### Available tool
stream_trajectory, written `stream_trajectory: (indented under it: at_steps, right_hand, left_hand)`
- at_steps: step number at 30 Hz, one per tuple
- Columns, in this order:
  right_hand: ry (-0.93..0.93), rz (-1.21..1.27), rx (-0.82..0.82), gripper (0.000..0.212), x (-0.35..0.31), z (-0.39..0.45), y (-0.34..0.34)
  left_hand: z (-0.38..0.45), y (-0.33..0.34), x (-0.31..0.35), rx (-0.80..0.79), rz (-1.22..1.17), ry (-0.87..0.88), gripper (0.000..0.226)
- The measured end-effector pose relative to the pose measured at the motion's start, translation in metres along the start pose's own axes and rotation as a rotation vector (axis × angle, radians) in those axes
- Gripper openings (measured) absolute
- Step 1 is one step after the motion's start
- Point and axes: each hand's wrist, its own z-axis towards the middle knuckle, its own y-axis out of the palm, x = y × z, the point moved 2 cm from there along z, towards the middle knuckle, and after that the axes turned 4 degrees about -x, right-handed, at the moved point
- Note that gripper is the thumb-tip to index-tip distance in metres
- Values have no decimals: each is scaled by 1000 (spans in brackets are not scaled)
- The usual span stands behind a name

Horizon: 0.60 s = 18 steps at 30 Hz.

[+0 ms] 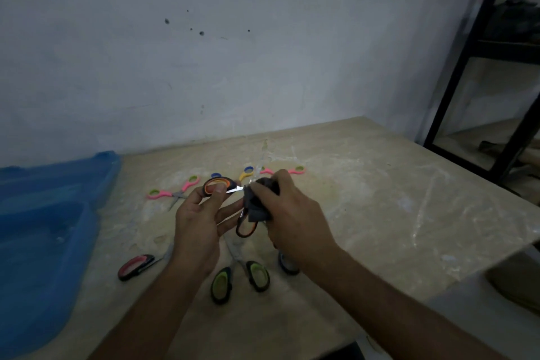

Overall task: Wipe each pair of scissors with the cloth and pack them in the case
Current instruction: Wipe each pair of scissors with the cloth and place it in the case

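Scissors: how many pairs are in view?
7, possibly more hidden: orange pair in hand; pink, yellow, pink at back; red, green, blue near.

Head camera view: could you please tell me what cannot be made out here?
- Blades of the orange-and-black scissors: wrapped by the dark grey cloth in the right hand.
- Blue-handled scissors: mostly behind the right wrist.
- Blue plastic case: cut off by the left edge, contents unclear.
- Dark shelf items: too dim.

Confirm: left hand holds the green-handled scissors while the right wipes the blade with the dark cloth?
Not quite. The head view shows the left hand holding the orange-handled scissors; the green-handled scissors lie on the table. The right hand does grip the dark cloth on the blade.
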Motion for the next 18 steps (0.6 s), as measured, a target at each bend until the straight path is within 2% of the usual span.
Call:
stream_trajectory:
  at_steps: [2, 5, 7, 9, 11, 14, 16, 18]
  right_hand:
    - [29, -32, -10, 50, 17, 2, 4]
    - [242, -74, -27, 40, 60, 1, -5]
    - [318, -75, -4, 40, 74, -1, -17]
    - [264, -37, 59, 40, 67, 0, -29]
    - [101, 17, 81, 41, 44, 3, -37]
    - [-132, 3, -42, 43, 9, 8, -26]
    - [-177, -80, -85, 47, 2, 10, -12]
    - [-146, -119, -76, 43, 9, 12, -6]
  left_hand:
    - [1, -2, 2, -8, -11, -16, 11]
    - [5, -8, 5, 17, 23, -6, 9]
    - [7, -9, 8, 25, 46, 10, 9]
    - [6, -8, 8, 21, 66, 29, 11]
    - [3, -5, 8, 11, 114, 57, 14]
    - [-3, 0, 9, -33, 148, 92, 16]
    - [-5, 2, 9, -69, 170, 101, 17]
    - [-6, 2, 10, -84, 191, 103, 17]
